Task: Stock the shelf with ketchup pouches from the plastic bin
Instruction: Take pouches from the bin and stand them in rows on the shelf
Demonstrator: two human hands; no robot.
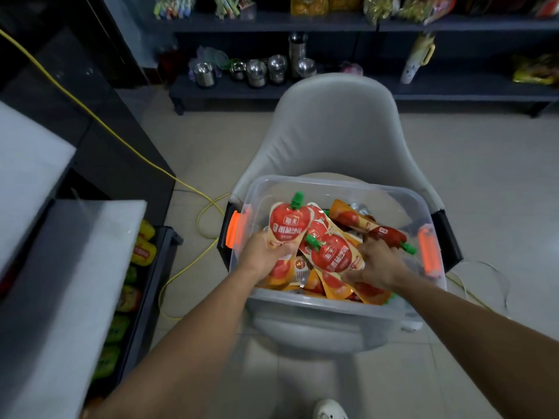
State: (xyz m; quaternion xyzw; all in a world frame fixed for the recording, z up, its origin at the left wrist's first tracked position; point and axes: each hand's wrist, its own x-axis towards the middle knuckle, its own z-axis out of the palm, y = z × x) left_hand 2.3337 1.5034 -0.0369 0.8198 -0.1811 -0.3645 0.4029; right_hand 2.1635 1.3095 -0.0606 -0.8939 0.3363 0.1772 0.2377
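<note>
Head view is showing the left hand (266, 257) gripping a ketchup pouch (287, 226) by its bottom, cap up, over the plastic bin (332, 306). The right hand (376, 263) is curling round a second pouch (331, 255) in the pile. The plastic bin is sitting on a chair (335, 125), probably for easy reaching.

Left hand (263, 252) fingers hidden behind its pouch (289, 223). Lower pouches (332, 287) buried in bin (317, 306). Shoe (331, 409) cropped at bottom edge.
</note>
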